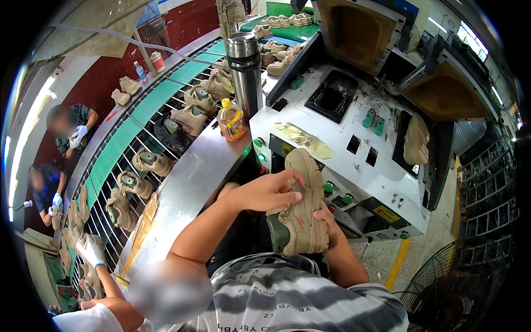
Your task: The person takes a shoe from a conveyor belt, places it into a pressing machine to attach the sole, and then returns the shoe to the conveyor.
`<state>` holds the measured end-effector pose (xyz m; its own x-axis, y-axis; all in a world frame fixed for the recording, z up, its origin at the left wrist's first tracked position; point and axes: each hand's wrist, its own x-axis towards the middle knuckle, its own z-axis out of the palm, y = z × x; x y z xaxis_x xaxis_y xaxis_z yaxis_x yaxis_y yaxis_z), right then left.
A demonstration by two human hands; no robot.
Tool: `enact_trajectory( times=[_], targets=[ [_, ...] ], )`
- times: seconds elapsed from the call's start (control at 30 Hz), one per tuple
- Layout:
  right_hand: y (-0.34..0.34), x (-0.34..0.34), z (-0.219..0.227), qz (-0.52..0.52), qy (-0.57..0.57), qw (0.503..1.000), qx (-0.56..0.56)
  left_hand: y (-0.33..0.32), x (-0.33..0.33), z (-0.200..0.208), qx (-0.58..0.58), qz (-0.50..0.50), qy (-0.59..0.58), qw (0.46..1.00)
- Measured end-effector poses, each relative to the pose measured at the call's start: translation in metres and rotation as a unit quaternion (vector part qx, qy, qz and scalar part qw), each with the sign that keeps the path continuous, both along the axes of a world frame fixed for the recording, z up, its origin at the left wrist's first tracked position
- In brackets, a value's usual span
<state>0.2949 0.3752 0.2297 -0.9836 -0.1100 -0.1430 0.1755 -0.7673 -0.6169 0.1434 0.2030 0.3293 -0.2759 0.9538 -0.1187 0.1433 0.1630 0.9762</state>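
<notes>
A beige mesh sneaker (310,213) with a thick sole and a green lining is tilted toe-up in front of my body. My right hand (327,218) grips it from the right, along the sole edge. From the left, my left hand (268,191) lies over the upper near the lacing, its thumb and forefinger bent against the mesh. Its other fingers are partly hidden behind the hand and shoe. Just beyond my hands stands a white machine (354,160) with green buttons. Another beige shoe (416,141) rests upright in its right-hand opening.
Left of me runs a steel ledge (182,188) beside a rack (119,171) bearing several beige shoes. A steel thermos (244,77) and a yellow-labelled bottle (231,122) stand on the ledge. Co-workers handle shoes at far left. A black fan (453,282) stands at lower right.
</notes>
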Motion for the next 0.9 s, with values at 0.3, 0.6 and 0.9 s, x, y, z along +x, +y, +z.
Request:
enact_trajectory(
  times=[0.3,0.6,0.9],
  targets=[
    [-0.01,0.011,0.01,0.015,-0.028,0.997,-0.068,-0.009,0.008,-0.002,0.062,-0.052,0.111,0.991],
    [-0.002,0.023,0.002,0.064,-0.069,0.989,-0.113,-0.008,0.004,-0.008,0.089,-0.069,-0.014,0.994],
    [0.002,0.031,-0.017,0.095,-0.093,0.97,-0.201,-0.011,0.005,0.011,-0.012,-0.043,0.141,0.989]
  ],
)
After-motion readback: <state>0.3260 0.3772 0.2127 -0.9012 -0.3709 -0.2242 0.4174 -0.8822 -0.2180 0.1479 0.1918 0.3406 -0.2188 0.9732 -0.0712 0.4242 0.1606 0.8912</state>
